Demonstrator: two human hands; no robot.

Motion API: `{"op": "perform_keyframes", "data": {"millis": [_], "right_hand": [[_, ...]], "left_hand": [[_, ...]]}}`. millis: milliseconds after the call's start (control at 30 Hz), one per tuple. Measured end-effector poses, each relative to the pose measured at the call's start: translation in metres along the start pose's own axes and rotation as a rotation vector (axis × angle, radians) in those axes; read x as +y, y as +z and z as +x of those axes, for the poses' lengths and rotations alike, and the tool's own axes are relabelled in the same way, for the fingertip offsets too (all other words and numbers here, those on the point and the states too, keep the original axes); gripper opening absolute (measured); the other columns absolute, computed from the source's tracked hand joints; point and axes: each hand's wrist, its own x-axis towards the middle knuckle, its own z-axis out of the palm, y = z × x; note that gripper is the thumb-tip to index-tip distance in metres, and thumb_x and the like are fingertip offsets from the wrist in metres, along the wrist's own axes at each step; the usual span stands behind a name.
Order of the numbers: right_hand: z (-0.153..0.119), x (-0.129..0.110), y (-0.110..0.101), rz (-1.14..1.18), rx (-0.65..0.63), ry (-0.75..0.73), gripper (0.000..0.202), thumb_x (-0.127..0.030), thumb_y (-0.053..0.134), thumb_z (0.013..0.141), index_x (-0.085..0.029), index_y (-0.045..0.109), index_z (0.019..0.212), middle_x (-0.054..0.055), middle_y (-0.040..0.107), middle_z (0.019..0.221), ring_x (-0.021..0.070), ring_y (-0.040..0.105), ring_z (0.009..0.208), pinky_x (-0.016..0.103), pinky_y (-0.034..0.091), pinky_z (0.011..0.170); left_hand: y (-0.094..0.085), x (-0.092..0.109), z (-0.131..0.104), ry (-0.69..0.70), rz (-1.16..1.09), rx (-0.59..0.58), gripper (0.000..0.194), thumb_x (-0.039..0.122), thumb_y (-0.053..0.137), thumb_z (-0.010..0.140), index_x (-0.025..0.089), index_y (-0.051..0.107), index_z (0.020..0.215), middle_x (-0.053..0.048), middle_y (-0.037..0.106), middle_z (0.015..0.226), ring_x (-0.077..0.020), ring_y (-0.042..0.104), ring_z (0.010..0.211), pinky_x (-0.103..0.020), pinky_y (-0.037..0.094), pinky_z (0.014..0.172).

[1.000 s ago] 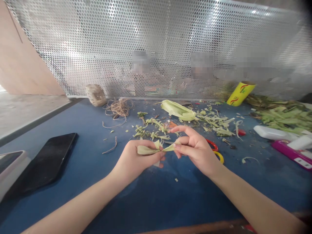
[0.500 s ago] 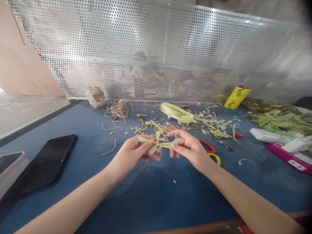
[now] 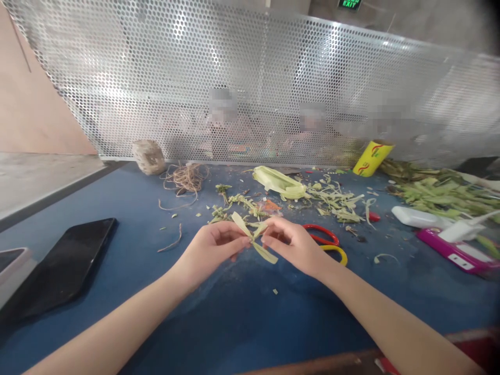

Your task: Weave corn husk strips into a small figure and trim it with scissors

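Between my fingertips is a pale green strip of corn husk (image 3: 264, 253), crossed or knotted at its middle with several ends sticking out. My left hand (image 3: 219, 244) pinches it from the left with thumb and forefinger. From the right, my right hand (image 3: 289, 244) grips it close to the crossing; its curled fingers hide part of the strip. Just beyond the hands lie small braided or knotted husk pieces (image 3: 246, 203). Scissors with a red and a yellow handle loop (image 3: 335, 252) rest on the table beside my right hand.
A bundle of husks (image 3: 279, 182) and shredded scraps (image 3: 338, 200) lie behind. Twine (image 3: 186, 179) and a spool (image 3: 149, 157) stand back left; a black phone (image 3: 68, 265) lies left. At right are a yellow tube (image 3: 373, 158), a purple power strip (image 3: 449, 250) and leaves (image 3: 445, 195). Perforated metal (image 3: 265, 78) borders the back.
The husk strip has turned, its ends now slanting diagonally instead of lying sideways. My hands have come closer together, and the right fingers have curled in. The view has shifted slightly.
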Motion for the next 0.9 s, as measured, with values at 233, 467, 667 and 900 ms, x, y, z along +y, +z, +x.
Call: {"op": "perform_keyframes", "data": {"millis": [233, 467, 667, 900], "right_hand": [[-0.003, 0.001, 0.011, -0.429, 0.249, -0.456, 0.013, -0.022, 0.049, 0.084, -0.02, 0.061, 0.082, 0.005, 0.063, 0.077, 0.0147, 0.054, 0.07, 0.027, 0.043, 0.065], [-0.002, 0.001, 0.011, -0.523, 0.213, -0.503, 0.023, -0.026, 0.049, 0.084, -0.024, 0.063, 0.102, 0.005, 0.057, 0.077, 0.0157, 0.049, 0.073, 0.029, 0.043, 0.066], [-0.007, -0.006, 0.012, -0.495, 0.057, -0.459, 0.05, -0.014, 0.037, 0.086, -0.022, 0.029, 0.135, 0.008, 0.053, 0.091, 0.0187, 0.048, 0.083, 0.033, 0.045, 0.074], [-0.007, -0.013, 0.014, -0.643, -0.065, -0.381, 0.054, -0.011, 0.026, 0.087, -0.013, 0.014, 0.139, 0.012, 0.05, 0.089, 0.0209, 0.048, 0.08, 0.039, 0.045, 0.073]], "left_hand": [[0.005, -0.002, 0.002, -0.054, 0.013, 0.035, 0.013, 0.018, 0.063, 0.066, 0.013, 0.057, 0.076, 0.004, 0.057, 0.055, -0.0067, 0.048, 0.045, -0.02, 0.039, 0.047], [0.007, -0.002, 0.0, -0.056, -0.152, -0.016, 0.008, 0.018, 0.06, 0.069, 0.012, 0.059, 0.074, -0.001, 0.06, 0.066, -0.0078, 0.05, 0.05, -0.022, 0.042, 0.05], [0.006, 0.001, -0.001, -0.032, -0.257, -0.017, 0.016, 0.026, 0.058, 0.073, 0.011, 0.062, 0.071, -0.004, 0.058, 0.068, -0.0123, 0.052, 0.06, -0.023, 0.044, 0.052], [0.011, 0.005, -0.003, 0.02, -0.027, 0.012, 0.02, 0.03, 0.068, 0.064, 0.014, 0.057, 0.069, 0.002, 0.055, 0.061, -0.0087, 0.048, 0.053, -0.021, 0.04, 0.05]]}}
